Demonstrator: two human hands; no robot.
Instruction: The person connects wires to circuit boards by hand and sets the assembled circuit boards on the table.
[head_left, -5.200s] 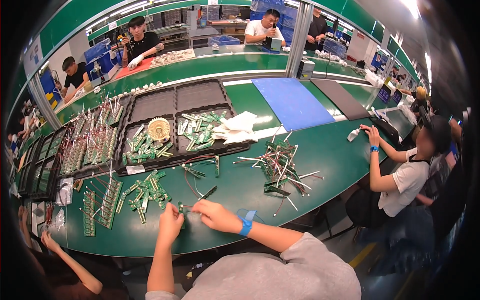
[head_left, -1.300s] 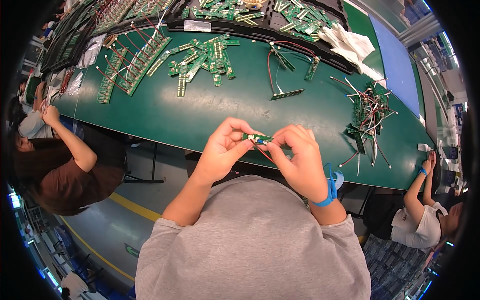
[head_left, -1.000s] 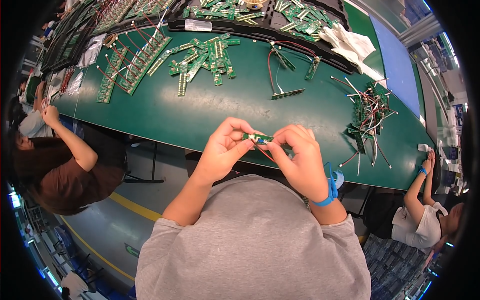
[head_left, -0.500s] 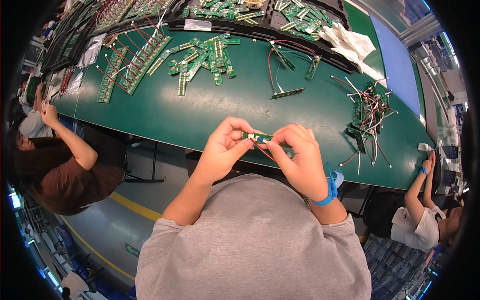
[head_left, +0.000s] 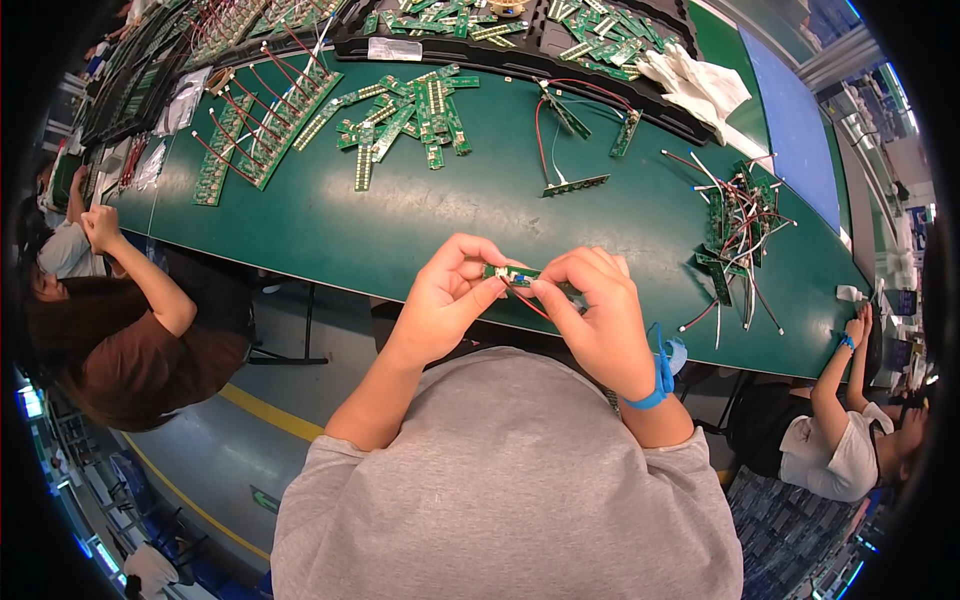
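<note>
The left hand point(head_left: 450, 300) pinches the left end of a small green circuit board point(head_left: 512, 275) between thumb and fingertips; a loose pile of green strips point(head_left: 435, 105) lies on the desk point(head_left: 440, 220) beyond that hand. Between the hands, a red wire point(head_left: 526, 302) runs below the board toward the right hand point(head_left: 600, 310), whose thumb and fingers are closed on the board's right end. Well right of that hand lies a tangle of wired boards point(head_left: 735, 235). The board looks light and stiff, probably fragile around its connectors, so its ends and edges seem the best hold; the wire should bend easily. Fingers cover both board ends, the wire's far end is hidden, and the blue-and-white part point(head_left: 522, 281) is too small to read clearly.
</note>
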